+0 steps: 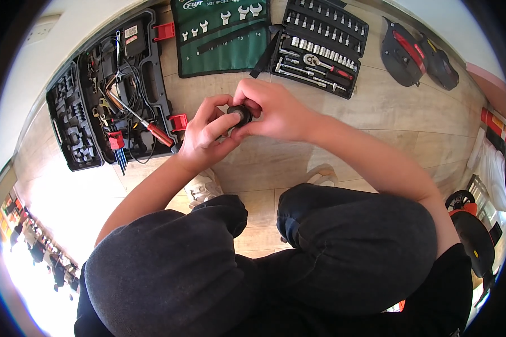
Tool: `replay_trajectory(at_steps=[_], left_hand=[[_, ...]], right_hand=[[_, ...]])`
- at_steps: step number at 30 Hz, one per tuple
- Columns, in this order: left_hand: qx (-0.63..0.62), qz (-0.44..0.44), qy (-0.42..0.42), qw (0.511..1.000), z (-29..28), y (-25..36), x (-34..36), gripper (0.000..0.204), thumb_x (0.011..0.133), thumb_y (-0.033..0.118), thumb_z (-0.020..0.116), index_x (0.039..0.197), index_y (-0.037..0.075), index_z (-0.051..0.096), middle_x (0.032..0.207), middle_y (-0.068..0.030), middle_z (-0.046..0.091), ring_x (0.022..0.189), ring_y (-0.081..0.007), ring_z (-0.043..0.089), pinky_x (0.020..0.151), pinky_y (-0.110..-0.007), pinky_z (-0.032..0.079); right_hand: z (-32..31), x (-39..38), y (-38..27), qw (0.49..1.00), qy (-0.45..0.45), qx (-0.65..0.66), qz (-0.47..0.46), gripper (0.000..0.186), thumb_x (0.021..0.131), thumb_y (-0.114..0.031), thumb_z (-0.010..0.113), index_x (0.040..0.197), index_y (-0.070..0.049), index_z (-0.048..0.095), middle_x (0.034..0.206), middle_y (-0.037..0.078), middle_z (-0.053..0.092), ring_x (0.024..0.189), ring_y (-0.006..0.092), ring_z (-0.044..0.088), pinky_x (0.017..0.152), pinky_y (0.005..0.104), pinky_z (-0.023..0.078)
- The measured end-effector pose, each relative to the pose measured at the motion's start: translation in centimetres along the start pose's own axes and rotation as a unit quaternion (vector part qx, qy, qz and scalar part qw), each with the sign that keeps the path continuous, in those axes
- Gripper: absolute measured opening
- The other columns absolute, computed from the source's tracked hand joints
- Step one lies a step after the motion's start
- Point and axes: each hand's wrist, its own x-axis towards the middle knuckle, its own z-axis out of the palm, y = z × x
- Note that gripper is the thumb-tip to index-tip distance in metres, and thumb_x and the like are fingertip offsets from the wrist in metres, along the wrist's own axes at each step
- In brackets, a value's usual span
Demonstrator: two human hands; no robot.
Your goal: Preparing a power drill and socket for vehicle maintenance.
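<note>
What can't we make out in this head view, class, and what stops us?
In the head view:
- Dark round part: sides and underside, covered by the left hand and right hand.
- Green tool roll: top, cut off by the upper edge.
- Right shoe: mostly hidden by the right knee.
- Things at the lower left rim: too small, amid glare.

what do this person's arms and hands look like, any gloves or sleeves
The left hand and right hand are ungloved human hands, and no ring, watch or wristband shows. Both forearms are bare, without visible markings or cables. A plain black sleeve covers the right upper arm and ends near the elbow; the left sleeve is mostly out of sight.
</note>
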Motion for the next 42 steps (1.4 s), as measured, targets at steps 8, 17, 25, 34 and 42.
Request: replay_trajectory(at_steps=[8,17,25,34,42], left_hand=[[-0.010,0.011,0.022,1.000,0.7,-0.4,-0.1,0.072,0.075,-0.010,0.080,0.131,0.016,0.044,0.123,-0.0246,0.059,0.065,-0.0147,0.060,0.055,-0.029,0.051],[0.000,0.011,0.017,1.000,0.5,-0.3,0.0,0.073,0.075,-0.011,0.080,0.132,0.015,0.044,0.124,-0.0246,0.059,0.065,-0.0145,0.061,0.056,-0.029,0.052],[0.001,0.003,-0.004,1.000,0.1,-0.1,0.0,0.071,0.075,-0.012,0.079,0.131,0.015,0.043,0.125,-0.0251,0.059,0.066,-0.0150,0.062,0.057,-0.029,0.054],[-0.035,-0.009,0.021,0.999,0.4,-0.6,-0.5,0.065,0.074,-0.007,0.081,0.130,0.013,0.055,0.123,-0.0215,0.059,0.072,-0.0203,0.066,0.053,-0.030,0.056],[-0.014,0.010,0.024,1.000,0.7,-0.7,0.1,0.070,0.077,-0.010,0.079,0.131,0.016,0.042,0.127,-0.0266,0.060,0.067,-0.0167,0.062,0.060,-0.030,0.055]], right_hand=[[-1.5,0.3,1.1,0.994,-0.057,-0.001,-0.088,0.042,0.079,-0.010,0.087,0.115,-0.007,0.066,0.088,0.004,0.054,0.077,0.0177,0.054,0.067,0.0330,0.045],[-2.6,0.4,0.8,0.993,-0.118,0.008,-0.028,0.038,0.078,-0.009,0.088,0.108,-0.007,0.064,0.085,0.004,0.053,0.075,0.0184,0.052,0.066,0.0333,0.044],[-1.1,0.2,0.4,0.999,-0.029,0.003,-0.015,0.044,0.077,-0.011,0.089,0.115,-0.009,0.066,0.085,0.003,0.054,0.074,0.0183,0.050,0.067,0.0324,0.043],[1.9,-0.5,0.9,0.997,0.071,0.036,0.021,0.051,0.073,-0.011,0.090,0.119,-0.009,0.065,0.086,0.007,0.057,0.078,0.0226,0.059,0.068,0.0353,0.049],[-1.7,0.4,1.7,0.995,-0.055,-0.013,-0.078,0.050,0.075,-0.014,0.091,0.119,-0.009,0.067,0.090,0.003,0.056,0.072,0.0166,0.051,0.064,0.0318,0.043]])
